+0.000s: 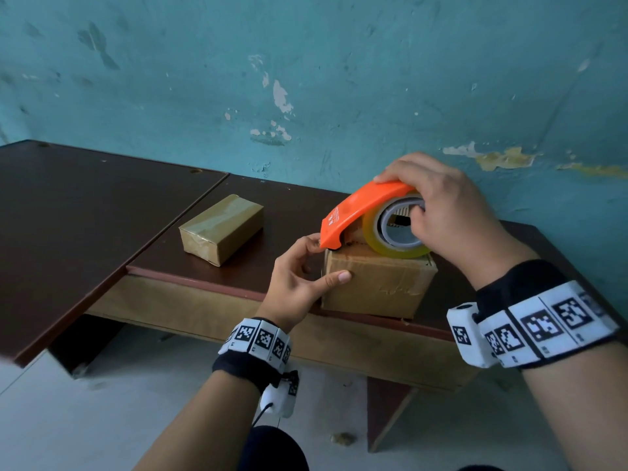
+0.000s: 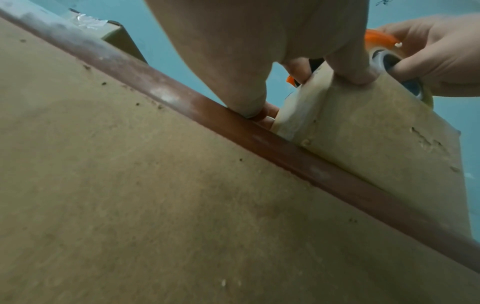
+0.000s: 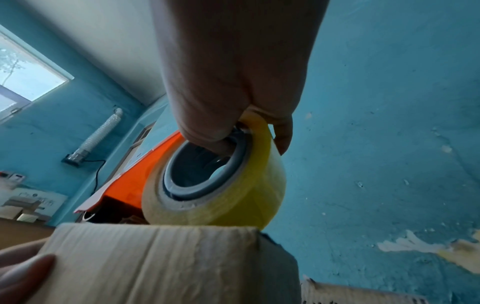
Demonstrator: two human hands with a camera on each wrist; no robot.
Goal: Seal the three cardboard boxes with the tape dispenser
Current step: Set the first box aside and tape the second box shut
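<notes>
Up against a teal, flaking wall, a dark brown table is carrying two of the cardboard boxes. Only these two are showing in the head view, well apart from each other.

Nearest the person, the open-topped box is sitting at the table's front edge, its front face wrinkled with old tape. Farther back and to the left, the taped box is lying flat, its top shiny with tape.

On top of the near box, the tape dispenser is resting tilted, its orange cover sloping down to the left and its nose meeting the box's left top edge. A yellowish roll of tape is sitting inside it, touching the box top.

The right hand is gripping the dispenser, fingers curled over the orange cover and the thumb hooked into the roll's grey core.

The left hand is bracing the near box at its left corner: the thumb is pressing flat on the front face, and the fingertips are curling up by the dispenser's nose. Whether they are pinching a tape end is too small to tell.
</notes>
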